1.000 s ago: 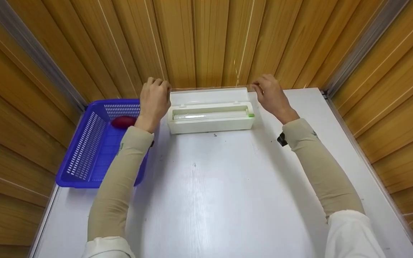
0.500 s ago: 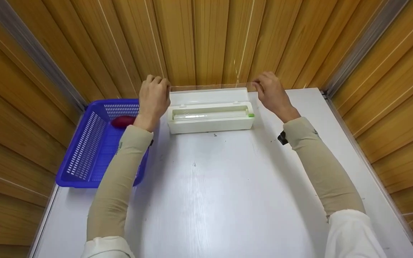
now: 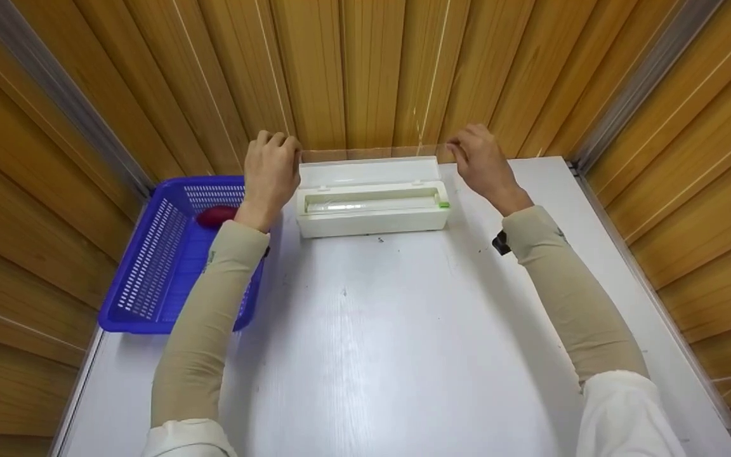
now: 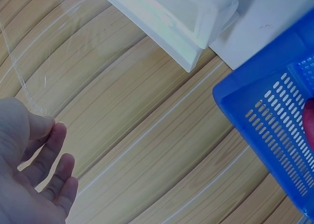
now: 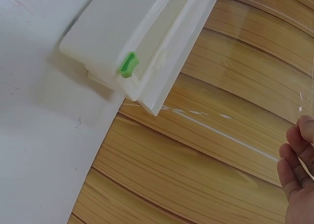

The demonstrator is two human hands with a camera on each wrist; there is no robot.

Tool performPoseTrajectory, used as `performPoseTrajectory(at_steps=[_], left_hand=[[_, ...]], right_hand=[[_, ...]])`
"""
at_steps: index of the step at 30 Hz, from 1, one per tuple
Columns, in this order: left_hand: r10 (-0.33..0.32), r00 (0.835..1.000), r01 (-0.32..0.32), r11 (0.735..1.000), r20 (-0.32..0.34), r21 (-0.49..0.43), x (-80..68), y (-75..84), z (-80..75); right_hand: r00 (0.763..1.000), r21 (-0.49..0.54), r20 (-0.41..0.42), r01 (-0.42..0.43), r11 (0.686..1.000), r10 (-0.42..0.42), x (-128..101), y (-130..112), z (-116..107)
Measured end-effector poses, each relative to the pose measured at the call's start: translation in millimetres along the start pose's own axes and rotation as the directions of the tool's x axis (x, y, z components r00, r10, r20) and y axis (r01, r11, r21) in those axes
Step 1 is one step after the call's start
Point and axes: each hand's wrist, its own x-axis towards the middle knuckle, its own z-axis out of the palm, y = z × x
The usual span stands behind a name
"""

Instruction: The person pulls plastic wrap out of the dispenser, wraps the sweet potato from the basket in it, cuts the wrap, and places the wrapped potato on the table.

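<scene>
- A sheet of clear film [image 3: 372,153], thin and hard to see, stretches between two bare hands just beyond the far side of a white box; its far edge runs nearly straight from hand to hand.
- The left hand [image 3: 270,174] pinches one end of the film between thumb and forefinger, its other fingers loosely bent.
- The right hand [image 3: 481,164] pinches the opposite end the same way; the right wrist camera shows only part of this hand.
- The white box [image 3: 372,223] rests on the table between the hands, its lid [image 3: 372,170] open at the far side. A pale roll [image 3: 365,205] lies inside, and a small green piece [image 3: 444,205] sits at the right end.
- Left of the box, partly behind the left arm, is a blue basket [image 3: 121,279] with slotted walls, holding a dark red object [image 3: 215,216].
- Everything stands on a white table [image 3: 365,343].
- Wood-patterned panels [image 3: 365,76] enclose the back and sides.
</scene>
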Motion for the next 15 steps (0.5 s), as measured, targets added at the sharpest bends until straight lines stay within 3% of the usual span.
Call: performPoseTrajectory(at_steps=[8,15], left_hand=[[0.028,0.999,-0.027,1.000,-0.032,0.012,1.1,-2.6,-0.1],[0.028,0.999,-0.027,1.000,-0.029,0.016,1.1,-2.0,-1.3]], right_hand=[[0.994,-0.060,-0.061,0.092,0.994,-0.095,1.7,1.0,2.3],[0.981,-0.177,-0.070,0.164,0.970,-0.179,2.7,0.9,4.6]])
